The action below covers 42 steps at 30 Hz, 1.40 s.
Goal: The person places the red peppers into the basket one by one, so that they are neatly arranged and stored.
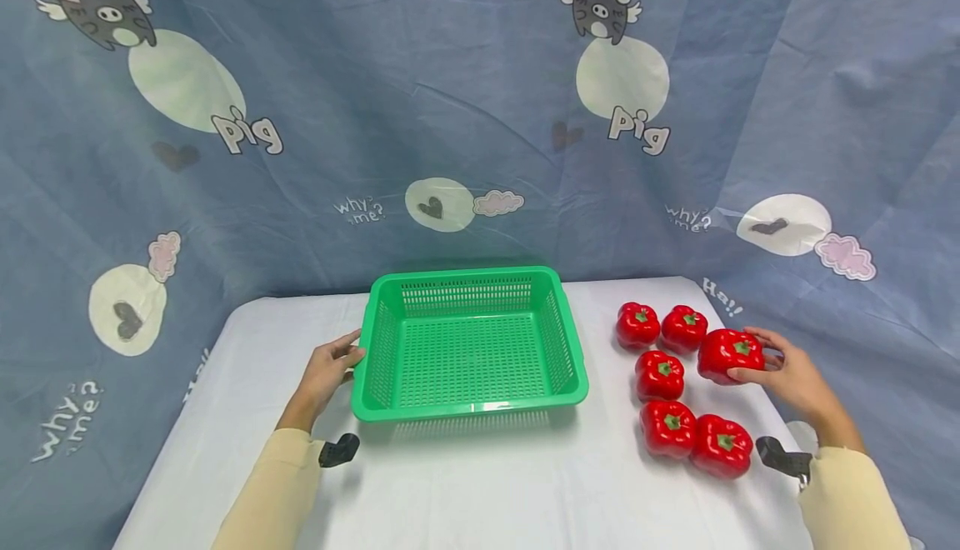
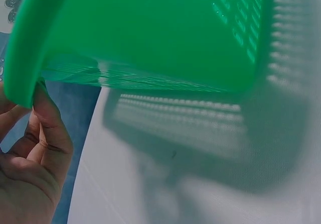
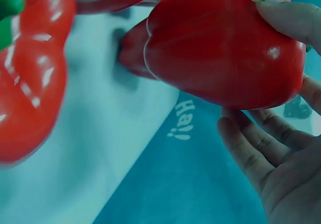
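A green plastic basket (image 1: 468, 407) with slotted walls is in the middle of the head view, with nothing inside it. At its left side, my left hand (image 1: 327, 373) pinches the rim; the left wrist view shows the fingers (image 2: 50, 118) curled up under that rim (image 2: 22, 68). Over on the right, my right hand (image 1: 797, 379) grips a red bell pepper (image 1: 727, 354) with a green stem. In the right wrist view the thumb (image 3: 291, 19) lies on one side of the held pepper (image 3: 220, 48) and the other fingers are at its opposite side.
Several more red bell peppers stand on the white table (image 1: 600, 483), among them one at the back (image 1: 637, 325) and one at the front (image 1: 722, 447). A blue patterned cloth (image 1: 480, 100) hangs behind the table and along its sides.
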### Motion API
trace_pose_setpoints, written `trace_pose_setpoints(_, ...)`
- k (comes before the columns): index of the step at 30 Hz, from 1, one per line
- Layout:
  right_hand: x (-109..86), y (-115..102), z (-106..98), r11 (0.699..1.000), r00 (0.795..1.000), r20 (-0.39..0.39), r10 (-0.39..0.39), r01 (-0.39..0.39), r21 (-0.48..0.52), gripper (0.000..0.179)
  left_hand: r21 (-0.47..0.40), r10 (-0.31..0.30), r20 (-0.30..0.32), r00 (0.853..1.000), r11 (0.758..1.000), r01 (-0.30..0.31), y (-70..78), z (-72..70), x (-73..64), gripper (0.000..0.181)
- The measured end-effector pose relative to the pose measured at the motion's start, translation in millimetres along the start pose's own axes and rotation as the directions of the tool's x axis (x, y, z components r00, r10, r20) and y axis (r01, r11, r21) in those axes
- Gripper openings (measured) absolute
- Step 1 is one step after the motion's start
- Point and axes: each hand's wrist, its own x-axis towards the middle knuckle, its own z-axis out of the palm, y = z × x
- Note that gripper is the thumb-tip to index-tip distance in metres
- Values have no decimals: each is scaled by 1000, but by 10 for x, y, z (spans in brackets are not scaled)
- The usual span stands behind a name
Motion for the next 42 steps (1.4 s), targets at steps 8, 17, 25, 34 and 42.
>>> trace_pose_setpoints(8,90,-174,-7,999,999,-11,-33,33,13,82,-7,-24,1,1000,1000,24,6,14,8,51)
trace_pose_setpoints(17,189,-381,30,998,998,-3,-64,64,10,83,-19,-26,13,1000,999,27,-17,-2,2,49)
trace_pose_setpoints(25,299,-550,75,997,997,25,-71,71,2,85,-28,-28,15,999,999,29,-8,1,8,48)
trace_pose_setpoints(34,482,-824,222,989,988,55,-147,146,23,80,-34,-33,0,999,999,33,-9,0,30,47)
trace_pose_setpoints(42,638,-1046,414,989,988,72,-134,128,80,78,-36,-68,-3,998,997,68,-16,0,38,48)
